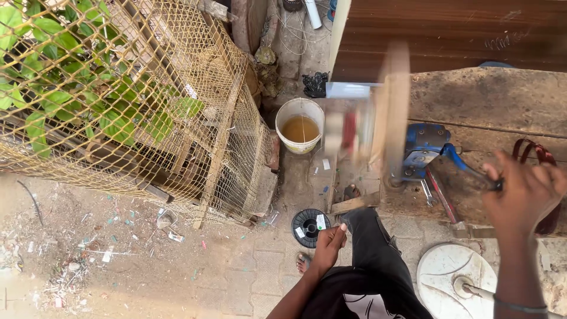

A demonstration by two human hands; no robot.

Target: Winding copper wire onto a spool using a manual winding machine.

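1. Gripping the dark handle of a blue crank [466, 168], the right hand [522, 192] sits over the right part of the wooden surface [490, 97], its fingers wrapped tight around the grip.
2. The crank belongs to a blue hand winder [425, 147] fixed near the front edge of the surface, and a wooden wheel [393, 112] on its left side shows only as a blur, so it looks to be spinning.
3. Just left of the wheel, something red and pale [345, 133] is also smeared by motion; what it is cannot be told.
4. The left hand [329, 242] hangs lower down beside the knee in dark trousers, off the surface; its fingers are loosely curled and appear to hold nothing, though any fine wire would be too thin to see.
5. On the paved ground by that hand lies a black spool [309, 226], and further back stands a white bucket [300, 125] of brownish liquid.
6. A bundle of reddish wire loops [534, 153] rests at the right edge of the surface, partly behind the right hand.
7. Judging by the blur, the winding seems to be mid-run; how much is already wound cannot be read here.
8. A wire-mesh cage [177, 106] with green leaves fills the left side.
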